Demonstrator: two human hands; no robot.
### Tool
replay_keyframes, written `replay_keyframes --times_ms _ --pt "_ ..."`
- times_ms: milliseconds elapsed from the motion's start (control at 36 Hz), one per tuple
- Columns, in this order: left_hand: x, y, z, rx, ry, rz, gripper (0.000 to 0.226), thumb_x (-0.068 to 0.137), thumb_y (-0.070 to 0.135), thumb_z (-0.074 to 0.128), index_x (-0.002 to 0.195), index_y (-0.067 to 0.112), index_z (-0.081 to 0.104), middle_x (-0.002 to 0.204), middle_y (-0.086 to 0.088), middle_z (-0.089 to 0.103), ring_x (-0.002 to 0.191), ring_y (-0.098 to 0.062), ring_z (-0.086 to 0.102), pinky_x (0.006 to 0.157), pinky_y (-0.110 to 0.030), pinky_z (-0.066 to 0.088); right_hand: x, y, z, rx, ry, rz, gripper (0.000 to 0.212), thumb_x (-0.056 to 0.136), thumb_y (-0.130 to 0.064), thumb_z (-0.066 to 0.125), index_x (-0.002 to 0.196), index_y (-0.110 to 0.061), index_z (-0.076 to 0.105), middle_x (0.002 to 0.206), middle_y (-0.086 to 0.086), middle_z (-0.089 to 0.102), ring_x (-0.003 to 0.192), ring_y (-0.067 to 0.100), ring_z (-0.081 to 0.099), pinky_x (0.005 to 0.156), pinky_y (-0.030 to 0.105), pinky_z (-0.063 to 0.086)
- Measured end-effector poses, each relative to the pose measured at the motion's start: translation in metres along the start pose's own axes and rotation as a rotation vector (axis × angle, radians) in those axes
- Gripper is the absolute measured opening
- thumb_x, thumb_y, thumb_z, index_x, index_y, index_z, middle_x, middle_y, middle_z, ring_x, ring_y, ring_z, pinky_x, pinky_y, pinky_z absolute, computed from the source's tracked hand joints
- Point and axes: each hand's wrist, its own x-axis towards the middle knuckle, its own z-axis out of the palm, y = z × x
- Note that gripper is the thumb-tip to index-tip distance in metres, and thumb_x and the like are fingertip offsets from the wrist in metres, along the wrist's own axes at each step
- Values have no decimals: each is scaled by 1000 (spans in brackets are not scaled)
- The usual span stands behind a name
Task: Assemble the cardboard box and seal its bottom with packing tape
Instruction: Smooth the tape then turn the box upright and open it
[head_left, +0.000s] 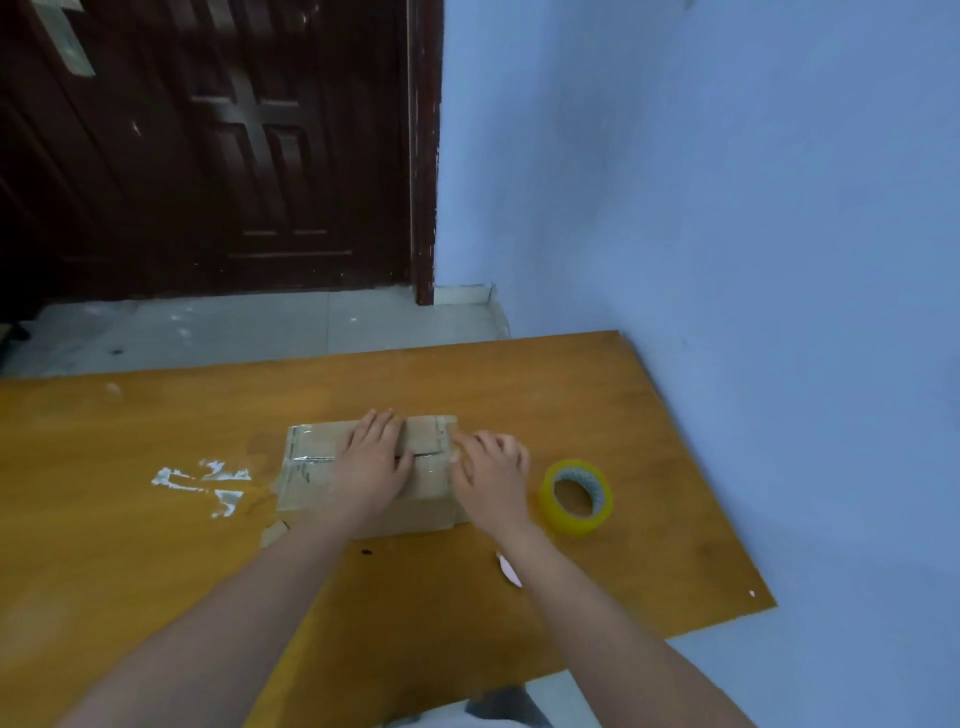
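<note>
Cardboard box (423, 512) taped near the tabletop (156, 571) middle.
I press both hands flat, left hand (371, 460) and right hand (491, 475); uneven pressure could wrinkle the tape.

No legible text, label, brand or number shows anywhere.

Head view (1), downward over table (156, 415)
</note>
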Motion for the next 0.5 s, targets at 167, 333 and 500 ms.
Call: replay_keyframes --times_ms 167,333,500 --pt "-1 -8 9 -44 2 45 55 98 40 35 147 16 27 155 0 25 145 -19 12 116 -39 9 -5 -11 15 -41 -61 76 32 95 -39 36 118 -28 56 118 -6 53 113 22 39 99 37 19" --pt "-2 -9 11 -51 37 56 53 98 38 39 145 15 32 152 -2 31 144 -21 18 115 -40 12 0 -20 15 29 -131 183 33 91 -40 40 115 -23 56 120 -1 54 117 25 36 99 40 22" --pt "-2 -5 9 -14 30 59 54 99 39 35 146 15 29 154 0 27 144 -20 15 116 -38 9 8 -31 9 93 -193 284 39 91 -44 41 115 -16 54 120 4 51 120 26 34 103 43 22"
